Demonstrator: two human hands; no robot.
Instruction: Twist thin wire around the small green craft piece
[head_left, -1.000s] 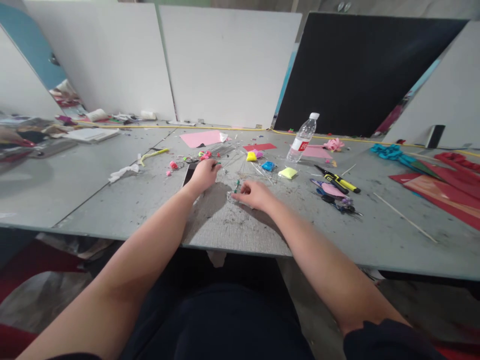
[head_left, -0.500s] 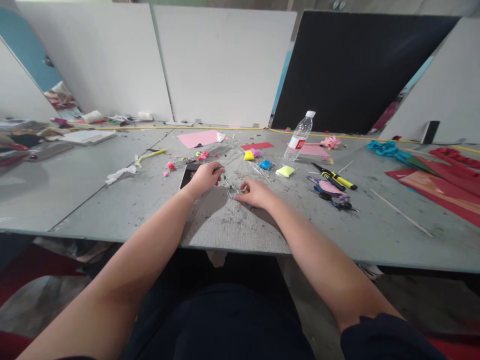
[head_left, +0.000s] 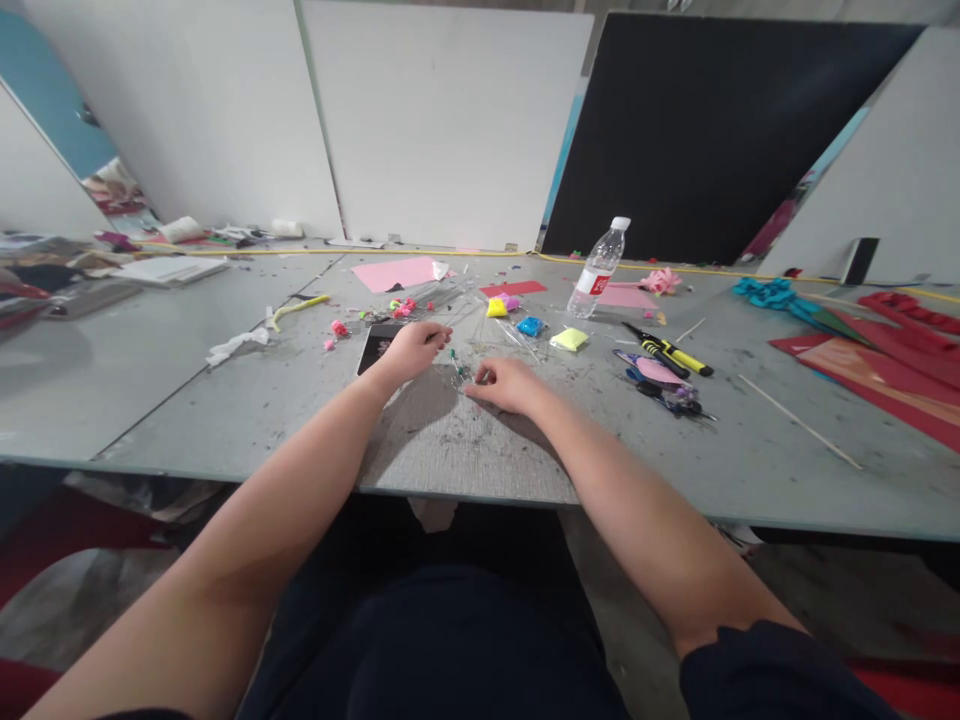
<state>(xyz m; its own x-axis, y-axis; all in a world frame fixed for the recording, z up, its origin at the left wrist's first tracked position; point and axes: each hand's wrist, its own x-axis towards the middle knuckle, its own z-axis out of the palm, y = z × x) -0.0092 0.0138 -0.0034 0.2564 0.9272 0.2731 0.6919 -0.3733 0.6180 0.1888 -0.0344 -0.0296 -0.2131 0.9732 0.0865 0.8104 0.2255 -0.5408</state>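
My right hand (head_left: 504,385) is closed low over the table, its thumb and fingers pinching a small, thin, clear or wiry piece with green bits (head_left: 460,372). The piece is too fine to make out fully. Left of it, just above the tabletop, my left hand (head_left: 420,348) has its fingers loosely apart, close to the piece's upper green end, and nothing shows in them. Partly behind my left wrist lies a phone (head_left: 373,346) with a dark screen.
Beyond my hands lie small yellow (head_left: 497,307), blue (head_left: 530,327) and pale-green packets (head_left: 570,339). A water bottle (head_left: 598,270) stands behind them. To the right are yellow-black pliers (head_left: 664,350) and a thin stick (head_left: 799,420). Pink beads (head_left: 403,307) are scattered at left.
My left fingers have lifted slightly and opened away from the green-bitted piece. My right hand has shifted a little to the left, still pinching. The view has tilted slightly.
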